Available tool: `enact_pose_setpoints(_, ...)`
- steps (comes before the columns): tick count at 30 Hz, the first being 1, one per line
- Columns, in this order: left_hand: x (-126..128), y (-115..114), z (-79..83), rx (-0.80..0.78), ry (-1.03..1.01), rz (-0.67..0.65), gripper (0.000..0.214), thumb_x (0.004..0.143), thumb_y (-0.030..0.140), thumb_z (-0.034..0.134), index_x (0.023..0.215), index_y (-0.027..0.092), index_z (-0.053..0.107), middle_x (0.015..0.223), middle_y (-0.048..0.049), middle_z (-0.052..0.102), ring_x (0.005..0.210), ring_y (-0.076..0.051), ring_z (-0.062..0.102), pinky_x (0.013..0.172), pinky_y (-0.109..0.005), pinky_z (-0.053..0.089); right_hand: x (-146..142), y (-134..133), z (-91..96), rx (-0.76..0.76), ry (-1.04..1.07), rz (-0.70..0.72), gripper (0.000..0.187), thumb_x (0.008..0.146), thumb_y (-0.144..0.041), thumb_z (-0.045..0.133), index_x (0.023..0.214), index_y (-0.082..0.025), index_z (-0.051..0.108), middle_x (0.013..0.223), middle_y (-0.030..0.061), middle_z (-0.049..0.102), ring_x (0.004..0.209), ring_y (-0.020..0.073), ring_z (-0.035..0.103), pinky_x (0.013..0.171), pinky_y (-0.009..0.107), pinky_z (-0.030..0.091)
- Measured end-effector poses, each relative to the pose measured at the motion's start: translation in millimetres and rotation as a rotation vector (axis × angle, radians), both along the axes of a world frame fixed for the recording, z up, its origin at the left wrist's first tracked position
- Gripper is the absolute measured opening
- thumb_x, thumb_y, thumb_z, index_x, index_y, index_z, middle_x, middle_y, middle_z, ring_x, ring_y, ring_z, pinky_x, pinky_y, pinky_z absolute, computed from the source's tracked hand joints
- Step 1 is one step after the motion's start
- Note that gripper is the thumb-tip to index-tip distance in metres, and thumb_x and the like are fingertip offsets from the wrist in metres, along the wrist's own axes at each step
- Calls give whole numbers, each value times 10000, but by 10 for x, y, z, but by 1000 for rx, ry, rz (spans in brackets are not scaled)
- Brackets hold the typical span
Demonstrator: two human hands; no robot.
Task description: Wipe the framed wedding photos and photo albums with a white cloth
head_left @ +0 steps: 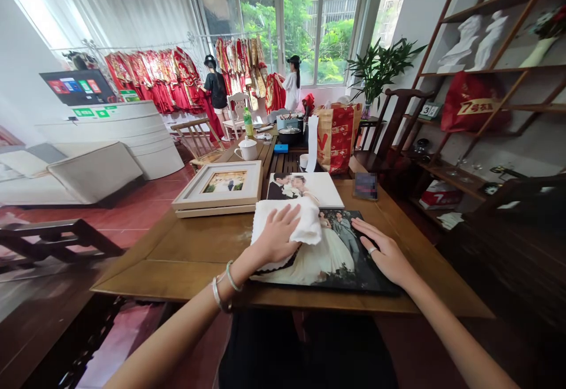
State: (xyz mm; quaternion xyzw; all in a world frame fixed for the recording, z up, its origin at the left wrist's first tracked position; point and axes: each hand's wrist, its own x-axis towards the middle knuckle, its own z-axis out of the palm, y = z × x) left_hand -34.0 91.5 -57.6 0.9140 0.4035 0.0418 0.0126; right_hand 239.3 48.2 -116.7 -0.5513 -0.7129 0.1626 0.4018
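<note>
A large photo album (340, 259) with a wedding picture on its dark cover lies at the near edge of the wooden table (198, 253). My left hand (276, 237) presses flat, fingers spread, on a white cloth (287, 221) that covers the album's upper left part. My right hand (387, 253) rests open on the album's right side, a ring on one finger. Two bangles circle my left wrist.
Behind the album lie a second white album (318, 187) and stacked framed photos (221, 188). Further back are a white teapot (246, 148), a red gift bag (336, 135) and a pot. Shelves stand at right, a chair at left. Two people stand by racks of red garments.
</note>
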Motion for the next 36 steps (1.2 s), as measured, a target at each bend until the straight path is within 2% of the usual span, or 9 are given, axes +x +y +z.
enact_pose_setpoints(5, -59, -330, -29, 14, -6, -17, 597, 780, 273, 432, 1362, 185, 338, 1509, -83, 133, 1377, -286, 57, 1077, -530, 94, 11, 7, -15, 12, -2, 0, 373, 884, -281, 422, 1232, -263, 554, 1339, 30, 519, 1278, 226, 421, 1099, 477, 282)
enact_pose_setpoints(12, -158, -1072, 108, -94, 25, -112, 900, 644, 232, 495, 1448, 253, 89, 1522, -43, 31, 1379, -295, 2, 1082, -528, 66, 7, 16, -24, 9, -27, -6, 384, 882, -284, 405, 1225, -220, 564, 1340, 60, 516, 1276, 227, 424, 1098, 469, 288)
enact_pose_setpoints(15, -201, -973, 121, -72, 17, -111, 812, 691, 290, 507, 1432, 281, 174, 1515, -48, 117, 1371, -298, 100, 1069, -506, 140, 4, 10, -12, 9, -23, -10, 378, 880, -282, 413, 1221, -231, 566, 1334, 53, 522, 1270, 230, 432, 1095, 474, 292)
enact_pose_setpoints(18, -238, -649, 103, -5, 4, -105, 740, 706, 307, 518, 1401, 264, 270, 1493, -70, 211, 1345, -305, 185, 1045, -494, 198, 5, 4, -4, 10, -19, -6, 376, 885, -283, 411, 1230, -246, 556, 1335, 41, 522, 1275, 221, 426, 1100, 467, 287)
enact_pose_setpoints(22, -263, -214, 51, 63, -10, -54, 648, 717, 315, 527, 1340, 207, 381, 1475, -100, 253, 1338, -316, 195, 1049, -517, 168, 4, 3, -2, 2, -17, 0, 380, 888, -294, 408, 1230, -225, 559, 1338, 50, 520, 1281, 227, 418, 1105, 460, 282)
enact_pose_setpoints(25, -271, -89, 27, 71, -22, -15, 547, 779, 331, 481, 1303, 182, 431, 1483, -104, 231, 1356, -318, 143, 1061, -538, 116, 1, 1, -1, 2, -18, 0, 377, 889, -290, 409, 1229, -229, 558, 1338, 50, 519, 1281, 228, 417, 1106, 467, 276)
enact_pose_setpoints(29, -309, -235, 36, 3, -24, -30, 469, 840, 308, 393, 1297, 215, 447, 1500, -60, 184, 1371, -293, 104, 1071, -551, 86, 1, -3, 0, -8, -22, -4, 380, 891, -286, 406, 1241, -234, 546, 1350, 46, 506, 1286, 224, 410, 1107, 467, 271)
enact_pose_setpoints(32, -360, -498, 44, -31, 3, -62, 555, 765, 282, 463, 1315, 213, 426, 1514, -52, 115, 1378, -299, 40, 1078, -555, 50, 1, 0, -8, -15, -24, -7, 385, 889, -289, 405, 1239, -219, 549, 1349, 56, 507, 1286, 227, 410, 1106, 461, 277)
enact_pose_setpoints(36, -405, -872, 52, -54, 28, -96, 778, 708, 287, 507, 1425, 270, 207, 1520, -35, 42, 1375, -316, -17, 1066, -584, 14, 3, 10, -26, -6, -34, -3, 387, 889, -289, 395, 1232, -210, 556, 1352, 63, 501, 1289, 223, 406, 1110, 454, 272)
